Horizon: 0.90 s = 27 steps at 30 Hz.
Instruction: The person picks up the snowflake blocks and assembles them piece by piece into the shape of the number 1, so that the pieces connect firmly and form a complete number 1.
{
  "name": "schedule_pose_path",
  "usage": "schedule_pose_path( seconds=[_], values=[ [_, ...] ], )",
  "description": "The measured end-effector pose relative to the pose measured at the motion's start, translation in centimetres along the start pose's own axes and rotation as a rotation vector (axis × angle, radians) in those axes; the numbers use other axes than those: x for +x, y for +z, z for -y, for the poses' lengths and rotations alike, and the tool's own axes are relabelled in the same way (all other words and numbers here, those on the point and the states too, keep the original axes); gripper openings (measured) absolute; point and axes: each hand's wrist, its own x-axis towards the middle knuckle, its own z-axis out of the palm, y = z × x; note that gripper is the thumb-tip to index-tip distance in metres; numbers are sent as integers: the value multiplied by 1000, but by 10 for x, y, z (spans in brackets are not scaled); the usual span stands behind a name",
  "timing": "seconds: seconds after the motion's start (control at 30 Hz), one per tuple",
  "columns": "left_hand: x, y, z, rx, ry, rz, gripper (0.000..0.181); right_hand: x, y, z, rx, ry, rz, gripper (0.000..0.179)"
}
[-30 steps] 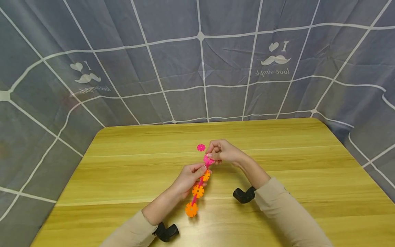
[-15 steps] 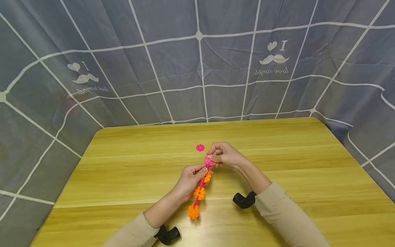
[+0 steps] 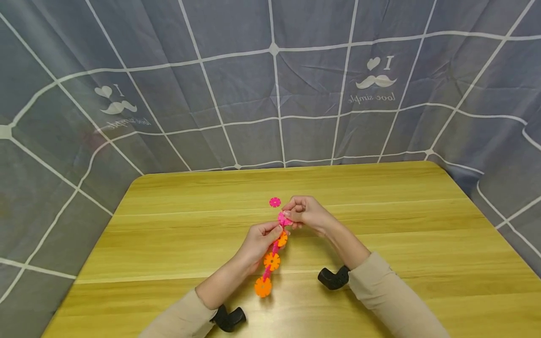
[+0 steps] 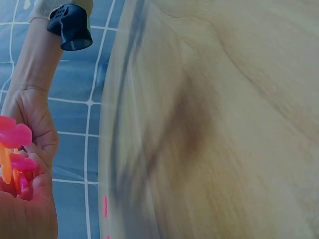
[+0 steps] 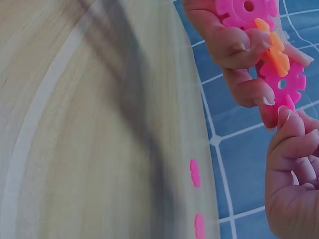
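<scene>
head view: your left hand (image 3: 258,241) is gripping the chain (image 3: 272,261) over the worktop (image 3: 181,220), and your right hand (image 3: 310,214) is pinching the pink disc (image 3: 282,218) at its far end. the plastic-looking chain is probably feeling light and stiff, its joints possibly slipping apart if bent, so you should be holding it by the rims, near each joint.

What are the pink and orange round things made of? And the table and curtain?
The pink discs and orange discs look like smooth plastic: even, bright colour and neat notches. The table seems wood, or a wood-look coating, with streaky grain and a soft shine. The curtain looks like thin cloth or plastic sheeting; it creases and folds.
</scene>
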Motion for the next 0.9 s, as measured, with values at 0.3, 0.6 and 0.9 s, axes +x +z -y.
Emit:
schedule_pose_path(
  seconds=[0.3, 0.6, 0.9],
  values=[
    [4, 0, 6, -51, -53, -19, 34, -1, -7, -10, 70, 57, 28, 28],
    [8, -2, 6, -113, -97, -37, 37, -5, -12, -13, 133, 74, 114, 38],
    [12, -2, 4, -145, -159, -98, 36, -5, -10, -13, 133, 115, 55, 41]
  ],
)
